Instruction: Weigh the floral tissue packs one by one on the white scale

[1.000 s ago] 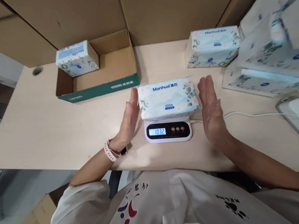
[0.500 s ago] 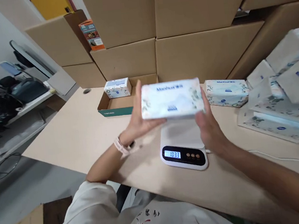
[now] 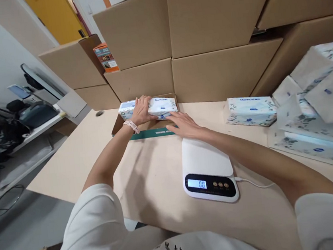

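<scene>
In the far box [image 3: 155, 132], the right tissue pack [image 3: 162, 106] is steadied by spread left hand [image 3: 141, 111] and splayed right hand [image 3: 186, 124]; it could be crumpled by hard pushing

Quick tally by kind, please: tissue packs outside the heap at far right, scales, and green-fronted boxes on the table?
Tissue packs: 3 (2 at the green-fronted box, 1 right-hand pack nearer the heap)
Scale: 1
Green-fronted box: 1
Total: 5
</scene>
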`<state>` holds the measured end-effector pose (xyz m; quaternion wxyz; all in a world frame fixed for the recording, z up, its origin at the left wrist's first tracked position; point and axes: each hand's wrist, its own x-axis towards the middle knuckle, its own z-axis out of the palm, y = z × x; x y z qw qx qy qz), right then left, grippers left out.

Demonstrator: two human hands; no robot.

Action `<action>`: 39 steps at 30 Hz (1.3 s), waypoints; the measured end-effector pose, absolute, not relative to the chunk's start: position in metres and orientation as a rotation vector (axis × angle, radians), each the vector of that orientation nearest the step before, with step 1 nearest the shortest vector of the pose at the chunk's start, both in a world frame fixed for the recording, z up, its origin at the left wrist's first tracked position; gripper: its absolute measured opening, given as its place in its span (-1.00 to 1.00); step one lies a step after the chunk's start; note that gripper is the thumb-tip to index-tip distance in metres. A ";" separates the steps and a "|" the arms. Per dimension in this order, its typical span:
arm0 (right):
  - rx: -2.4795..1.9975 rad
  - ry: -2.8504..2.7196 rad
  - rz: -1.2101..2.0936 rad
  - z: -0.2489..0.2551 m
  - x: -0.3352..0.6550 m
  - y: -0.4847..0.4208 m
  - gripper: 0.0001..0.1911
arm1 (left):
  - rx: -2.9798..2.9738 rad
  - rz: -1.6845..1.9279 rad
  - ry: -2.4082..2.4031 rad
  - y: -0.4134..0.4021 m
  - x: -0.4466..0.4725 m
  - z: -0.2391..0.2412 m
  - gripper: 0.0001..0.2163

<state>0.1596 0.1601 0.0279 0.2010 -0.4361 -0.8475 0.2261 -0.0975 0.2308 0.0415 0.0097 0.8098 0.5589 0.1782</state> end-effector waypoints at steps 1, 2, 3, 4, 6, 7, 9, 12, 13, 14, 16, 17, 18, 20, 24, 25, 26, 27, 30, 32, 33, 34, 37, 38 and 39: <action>-1.202 -2.400 0.613 0.025 0.163 0.157 -0.44 | 2.587 0.520 1.738 0.232 -0.096 0.042 0.00; -1.188 -2.428 0.599 0.023 0.165 0.156 -0.47 | 2.661 0.464 1.728 0.234 -0.093 0.043 -0.01; -1.173 -2.453 0.589 0.021 0.167 0.155 -0.50 | 2.733 0.396 1.704 0.237 -0.090 0.044 -0.01; -1.157 -2.475 0.583 0.020 0.168 0.156 -0.54 | 2.776 0.325 1.672 0.240 -0.086 0.044 0.00; -1.130 -2.510 0.580 0.019 0.168 0.156 -0.59 | 2.736 0.239 1.638 0.249 -0.079 0.041 -0.02; -1.121 -2.521 0.580 0.019 0.168 0.155 -0.60 | 2.672 0.232 1.655 0.254 -0.075 0.038 -0.04; -1.108 -2.527 0.580 0.020 0.168 0.152 -0.61 | 2.537 0.269 1.739 0.266 -0.068 0.033 -0.09; -1.148 -2.459 0.542 0.025 0.185 0.152 -0.49 | 2.450 0.421 1.828 0.281 -0.057 0.028 -0.07; -1.206 -2.379 0.499 0.027 0.198 0.154 -0.44 | 2.438 0.519 1.798 0.285 -0.051 0.028 -0.07; -1.287 -2.261 0.438 0.028 0.214 0.159 -0.42 | 2.428 0.627 1.733 0.287 -0.042 0.029 -0.07; -1.465 -1.937 0.307 0.026 0.253 0.172 -0.46 | 2.395 0.817 1.524 0.285 -0.013 0.032 -0.09; -1.533 -1.760 0.261 0.024 0.275 0.180 -0.51 | 2.385 0.859 1.406 0.282 0.007 0.034 -0.11; -1.576 -1.601 0.245 0.022 0.295 0.186 -0.55 | 2.398 0.849 1.298 0.277 0.031 0.036 -0.12; -1.605 -1.399 0.251 0.016 0.327 0.194 -0.57 | 2.489 0.733 1.121 0.265 0.087 0.041 -0.08; -1.581 -1.382 0.226 0.016 0.344 0.180 -0.49 | 2.733 0.318 1.065 0.247 0.200 0.045 0.18; -1.575 -1.406 0.208 0.018 0.340 0.172 -0.48 | 2.749 0.229 1.092 0.245 0.221 0.045 0.17; -1.571 -1.430 0.184 0.021 0.335 0.163 -0.48 | 2.746 0.156 1.114 0.244 0.238 0.043 0.11; -1.568 -1.454 0.153 0.023 0.330 0.154 -0.49 | 2.731 0.098 1.125 0.245 0.251 0.041 0.04; -1.547 -1.511 0.048 0.026 0.316 0.128 -0.50 | 2.673 0.022 1.100 0.249 0.261 0.033 -0.11; -1.518 -1.537 0.028 0.020 0.312 0.115 -0.50 | 2.666 0.022 1.086 0.254 0.245 0.028 -0.05; -1.499 -1.542 0.037 0.015 0.312 0.110 -0.49 | 2.656 0.027 1.095 0.258 0.231 0.025 0.03; -1.478 -1.537 0.055 0.008 0.313 0.106 -0.46 | 2.633 0.045 1.109 0.261 0.214 0.023 0.13; -1.451 -1.466 0.174 -0.018 0.320 0.104 -0.27 | 2.470 0.236 1.097 0.264 0.152 0.016 0.46; -1.450 -1.446 0.241 -0.026 0.322 0.108 -0.20 | 2.367 0.358 1.087 0.262 0.132 0.013 0.52; -1.444 -1.443 0.310 -0.033 0.324 0.113 -0.15 | 2.235 0.501 1.083 0.257 0.115 0.009 0.50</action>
